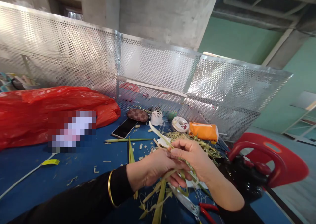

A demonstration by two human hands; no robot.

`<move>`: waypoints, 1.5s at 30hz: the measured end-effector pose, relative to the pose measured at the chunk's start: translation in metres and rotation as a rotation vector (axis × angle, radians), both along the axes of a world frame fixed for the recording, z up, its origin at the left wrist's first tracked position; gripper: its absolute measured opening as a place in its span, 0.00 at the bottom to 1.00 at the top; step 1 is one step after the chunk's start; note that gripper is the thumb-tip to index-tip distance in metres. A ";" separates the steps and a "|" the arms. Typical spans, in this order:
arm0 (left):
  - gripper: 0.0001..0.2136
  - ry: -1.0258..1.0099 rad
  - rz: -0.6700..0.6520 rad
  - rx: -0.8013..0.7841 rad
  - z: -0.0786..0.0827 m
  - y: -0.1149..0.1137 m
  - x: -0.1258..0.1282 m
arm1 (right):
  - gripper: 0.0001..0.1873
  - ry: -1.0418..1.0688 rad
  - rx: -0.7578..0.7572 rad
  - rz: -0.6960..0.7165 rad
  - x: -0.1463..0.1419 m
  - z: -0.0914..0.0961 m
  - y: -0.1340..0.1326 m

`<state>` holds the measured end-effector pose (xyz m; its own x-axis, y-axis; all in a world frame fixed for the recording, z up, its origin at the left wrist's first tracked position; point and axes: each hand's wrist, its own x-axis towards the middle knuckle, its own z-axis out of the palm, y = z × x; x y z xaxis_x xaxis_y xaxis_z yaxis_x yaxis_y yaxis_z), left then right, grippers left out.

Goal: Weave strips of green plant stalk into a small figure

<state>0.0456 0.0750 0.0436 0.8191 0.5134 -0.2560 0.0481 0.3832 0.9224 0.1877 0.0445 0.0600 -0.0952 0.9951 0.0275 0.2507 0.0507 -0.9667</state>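
Note:
Both hands meet over the blue table [74,174] and grip a bundle of green leaf strips [160,191]. My left hand [150,169], with a gold bangle [110,188] on its black-sleeved wrist, is closed round the strips from the left. My right hand [191,158] pinches the same strips from the right, fingers curled over them. One pale strip [158,133] sticks up and away from the hands. Loose ends hang down below the hands towards the table.
Scissors with red handles [199,210] lie just under the hands. A pile of leaf trimmings [197,141], a tape roll [180,124], an orange pouch [203,130], a phone [124,127] and a big red plastic bag [49,108] lie behind. A red chair [266,164] stands right; a perforated metal screen [158,72] closes the back.

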 end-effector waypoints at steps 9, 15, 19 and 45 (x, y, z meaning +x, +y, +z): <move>0.06 -0.090 0.261 -0.139 0.009 0.016 -0.004 | 0.04 -0.538 0.872 -0.296 -0.013 0.009 -0.025; 0.04 -0.155 0.327 -0.221 0.028 0.032 -0.019 | 0.08 -1.016 1.379 -0.016 -0.019 -0.005 -0.024; 0.06 -0.170 0.378 -0.285 0.039 0.037 -0.027 | 0.10 -1.220 1.439 0.016 -0.016 -0.017 -0.009; 0.02 -0.209 0.405 -0.074 0.014 0.020 -0.009 | 0.05 -0.651 1.194 -0.287 -0.024 -0.021 -0.009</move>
<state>0.0364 0.0952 0.0575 0.5944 0.7891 -0.1550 -0.3029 0.3982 0.8658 0.1637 0.0356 0.0391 -0.2177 0.3876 0.8958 0.7763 0.6251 -0.0818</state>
